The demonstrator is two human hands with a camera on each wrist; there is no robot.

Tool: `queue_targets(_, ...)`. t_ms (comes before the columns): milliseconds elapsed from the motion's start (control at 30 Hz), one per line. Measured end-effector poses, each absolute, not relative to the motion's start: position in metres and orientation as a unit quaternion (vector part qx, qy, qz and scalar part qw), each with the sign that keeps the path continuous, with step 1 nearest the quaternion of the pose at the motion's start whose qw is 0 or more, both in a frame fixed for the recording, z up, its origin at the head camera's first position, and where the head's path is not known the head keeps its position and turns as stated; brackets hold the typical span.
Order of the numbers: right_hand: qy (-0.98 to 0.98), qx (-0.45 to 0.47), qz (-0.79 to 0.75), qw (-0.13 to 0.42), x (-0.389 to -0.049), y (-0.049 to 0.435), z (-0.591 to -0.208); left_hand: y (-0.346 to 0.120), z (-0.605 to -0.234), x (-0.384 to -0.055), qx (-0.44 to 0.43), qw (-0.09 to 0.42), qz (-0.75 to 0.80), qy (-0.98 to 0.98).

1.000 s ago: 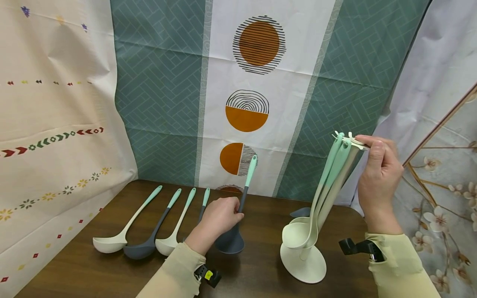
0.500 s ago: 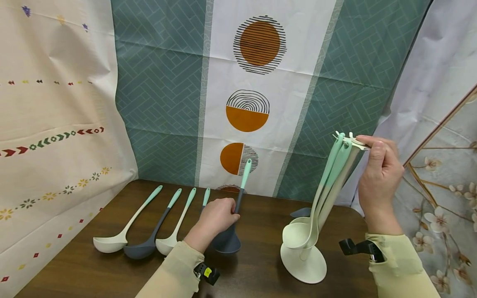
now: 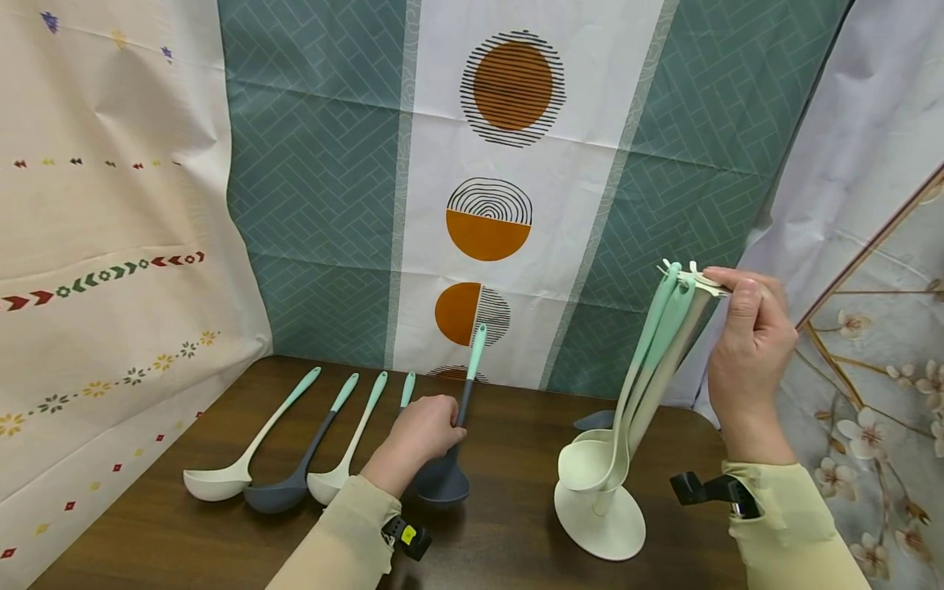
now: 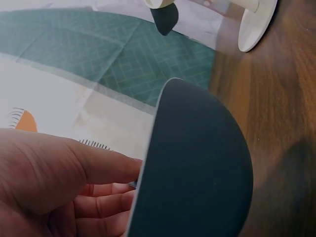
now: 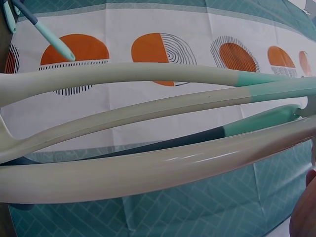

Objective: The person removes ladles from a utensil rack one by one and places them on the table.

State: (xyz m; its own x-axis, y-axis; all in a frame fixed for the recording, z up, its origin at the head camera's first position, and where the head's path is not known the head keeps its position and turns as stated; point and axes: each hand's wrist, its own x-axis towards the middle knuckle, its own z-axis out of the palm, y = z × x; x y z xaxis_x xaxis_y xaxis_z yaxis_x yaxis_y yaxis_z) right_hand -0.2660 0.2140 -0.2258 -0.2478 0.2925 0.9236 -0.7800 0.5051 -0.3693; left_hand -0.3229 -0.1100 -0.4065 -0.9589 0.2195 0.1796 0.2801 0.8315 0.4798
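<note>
In the head view, my left hand (image 3: 420,434) pinches the dark grey shaft of a ladle (image 3: 442,479) with a mint handle end. Its handle points up, and the left wrist view shows the dark bowl (image 4: 197,163) close by. Whether the bowl touches the table is hard to tell. My right hand (image 3: 752,352) holds the hooked top of a cream utensil stand (image 3: 619,533). Cream ladles (image 3: 586,465) with mint handles (image 3: 674,315) hang from it. A dark utensil (image 5: 173,144) also hangs there, seen behind the cream shafts in the right wrist view.
Left on the brown wooden table (image 3: 516,524) lie a cream ladle (image 3: 221,482), a dark grey ladle (image 3: 279,496) and another cream ladle (image 3: 332,483). A further mint handle (image 3: 408,389) shows behind my left hand. Patterned cloths (image 3: 317,205) hang around the table.
My left hand has moved a little to the left with the dark grey ladle, whose handle end has come lower. My right hand and the stand have stayed still.
</note>
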Motion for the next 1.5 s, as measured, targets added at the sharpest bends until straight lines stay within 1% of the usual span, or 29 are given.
queue_targets(233, -0.642, 0.188, 0.461, 0.584, -0.266, 0.214, -0.225, -0.113, -0.409, -0.326, -0.119, 0.051, -0.255, -0.958)
queue_targets(467, -0.644, 0.183, 0.46, 0.583, -0.265, 0.213, -0.225, -0.115, -0.411, -0.327, -0.11, 0.023, -0.249, -0.962)
queue_targets(833, -0.641, 0.185, 0.462, 0.584, -0.266, 0.213, -0.225, -0.115, -0.415, -0.327, -0.103, -0.002, -0.237, -0.966)
queue_targets(1033, -0.64, 0.186, 0.463, 0.584, -0.267, 0.214, -0.226, -0.116, -0.419, -0.329, -0.096, -0.004, -0.231, -0.968)
queue_targets(1267, -0.64, 0.185, 0.465, 0.583, -0.267, 0.214, -0.227, -0.117, -0.422, -0.33, -0.084, -0.025, -0.219, -0.972)
queue_targets(1500, -0.642, 0.185, 0.464, 0.582, -0.266, 0.214, -0.227, -0.117, -0.422, -0.328, -0.087, -0.034, -0.208, -0.974)
